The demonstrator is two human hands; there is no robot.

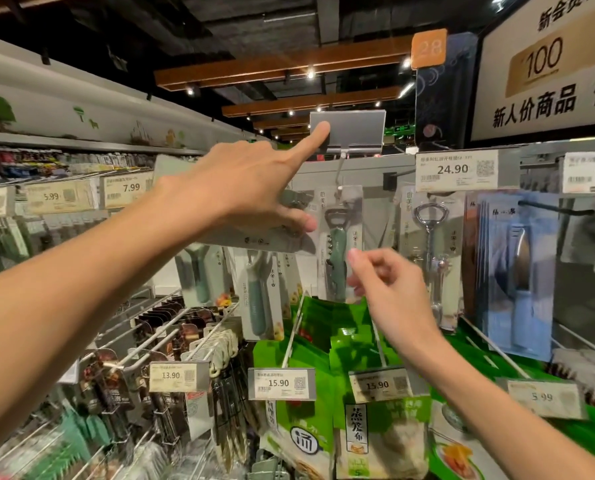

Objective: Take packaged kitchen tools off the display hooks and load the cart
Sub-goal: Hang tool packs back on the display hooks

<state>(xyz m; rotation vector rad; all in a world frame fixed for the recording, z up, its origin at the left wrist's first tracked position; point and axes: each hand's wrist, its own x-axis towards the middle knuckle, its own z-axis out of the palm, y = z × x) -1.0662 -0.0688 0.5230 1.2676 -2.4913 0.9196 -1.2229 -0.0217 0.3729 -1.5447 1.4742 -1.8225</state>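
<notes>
My left hand [240, 188] lifts the price flap [348, 131] with one finger and holds a package. The green corkscrew pack [341, 244] hangs upright on its hook, touching my right hand's [389, 289] narrow fingers.

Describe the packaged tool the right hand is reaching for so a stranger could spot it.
Find the blank grey tag holder atop the centre hook. Below hangs a clear pack holding a green-handled corkscrew bottle opener. Its right-hand neighbour, the chrome winged corkscrew, has no green.
</notes>
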